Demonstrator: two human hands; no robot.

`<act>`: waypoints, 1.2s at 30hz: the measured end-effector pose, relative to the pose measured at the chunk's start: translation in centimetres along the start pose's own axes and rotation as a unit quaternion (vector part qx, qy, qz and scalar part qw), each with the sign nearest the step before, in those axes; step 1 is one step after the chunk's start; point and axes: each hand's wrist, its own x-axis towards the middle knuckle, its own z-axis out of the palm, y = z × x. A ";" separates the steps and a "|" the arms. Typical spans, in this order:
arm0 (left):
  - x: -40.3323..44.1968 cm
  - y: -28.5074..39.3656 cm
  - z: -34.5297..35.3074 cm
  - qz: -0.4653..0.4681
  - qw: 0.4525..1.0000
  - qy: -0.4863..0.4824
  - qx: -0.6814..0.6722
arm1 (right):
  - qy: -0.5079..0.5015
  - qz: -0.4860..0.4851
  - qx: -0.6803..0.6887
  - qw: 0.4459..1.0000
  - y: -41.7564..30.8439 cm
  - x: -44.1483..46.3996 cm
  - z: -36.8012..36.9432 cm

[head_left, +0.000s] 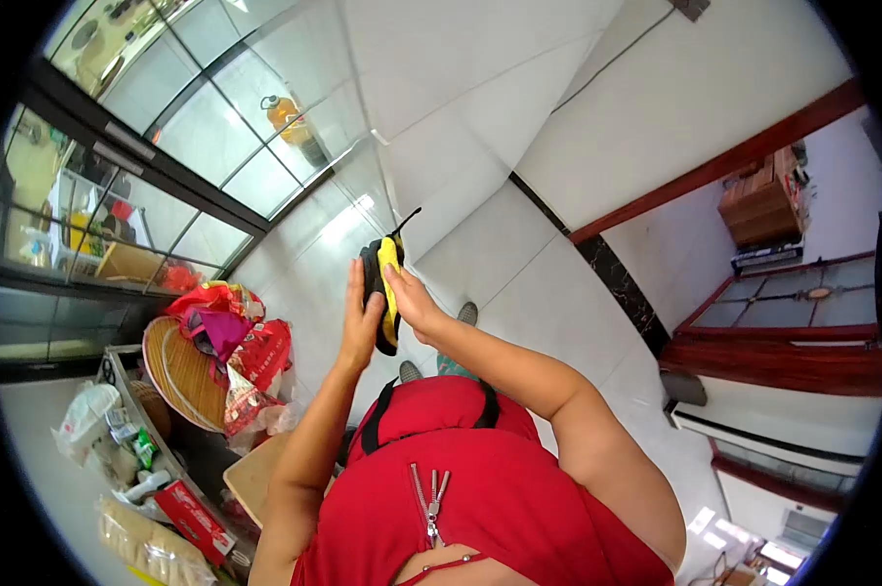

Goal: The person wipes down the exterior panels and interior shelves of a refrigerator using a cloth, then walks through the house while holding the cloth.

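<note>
A black and yellow item [388,283], soft-looking and with a thin dark cord at its top, is held upright between my two palms. My left hand [360,317] presses flat on its black side, fingers pointing up. Against the yellow side lies my right hand [414,301], its fingertips near the upper part. The lower black end of the item sticks out below, between the hands. What exactly the item is cannot be made out.
Glass-paned doors [207,73] stand at the upper left, an orange bottle [283,112] behind them. A woven hat [179,376], red bags [263,352] and a shelf of packages [153,459] are at the left. A wooden door frame [734,146] is at the right.
</note>
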 end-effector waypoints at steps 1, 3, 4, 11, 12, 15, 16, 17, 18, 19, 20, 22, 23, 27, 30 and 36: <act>-0.8 -0.1 0.4 -0.024 0.996 -0.007 -0.084 | -0.013 0.024 0.006 1.000 0.1 -0.3 0.7; -1.2 -0.2 -0.6 -0.052 0.985 0.022 -0.164 | -0.015 0.055 -0.066 0.996 -0.3 -0.6 2.2; -1.8 0.4 -1.5 -0.079 0.969 0.042 -0.232 | -0.015 0.032 -0.073 0.997 0.7 -0.1 2.6; -2.7 -7.8 -8.5 -0.249 0.827 0.184 -0.469 | -0.130 0.005 0.091 0.987 -0.5 -0.1 5.7; -2.5 -8.4 -9.2 -0.230 0.808 0.187 -0.509 | -0.104 0.037 0.132 0.985 -0.6 -0.2 5.8; -1.8 -9.2 -10.1 -0.208 0.783 0.216 -0.546 | -0.063 0.109 0.234 0.964 -0.3 -0.5 5.4; -1.9 -9.0 -10.3 -0.201 0.788 0.222 -0.539 | -0.054 0.134 0.264 0.954 0.2 -0.9 5.1; -2.3 -9.0 -10.4 -0.197 0.792 0.229 -0.530 | -0.030 0.122 0.245 0.961 1.0 -1.3 4.6; -2.6 -7.9 -10.2 -0.234 0.784 0.268 -0.509 | -0.008 0.109 0.226 0.968 1.7 -1.4 4.1; -2.7 -8.6 -10.0 -0.234 0.792 0.266 -0.498 | 0.012 0.092 0.206 0.974 2.4 -1.0 3.8; -2.8 -9.5 -9.7 -0.235 0.800 0.263 -0.485 | 0.025 0.092 0.178 0.979 3.0 -0.7 3.3; -3.5 -7.5 -8.8 -0.279 0.817 0.271 -0.425 | 0.039 0.039 0.126 0.991 4.8 0.7 2.3; -3.8 -7.8 -8.6 -0.291 0.834 0.251 -0.397 | 0.048 0.013 0.098 0.994 5.5 1.1 1.9; -4.5 -6.1 -7.1 -0.308 0.865 0.209 -0.336 | 0.102 -0.096 -0.065 0.988 3.1 0.3 3.9; -4.6 -6.6 -7.5 -0.291 0.821 0.203 -0.448 | 0.058 -0.122 -0.044 0.990 1.6 -1.2 5.5; -4.2 -8.3 -9.4 -0.167 0.754 0.167 -0.612 | 0.053 -0.097 -0.244 0.963 3.8 -2.0 2.4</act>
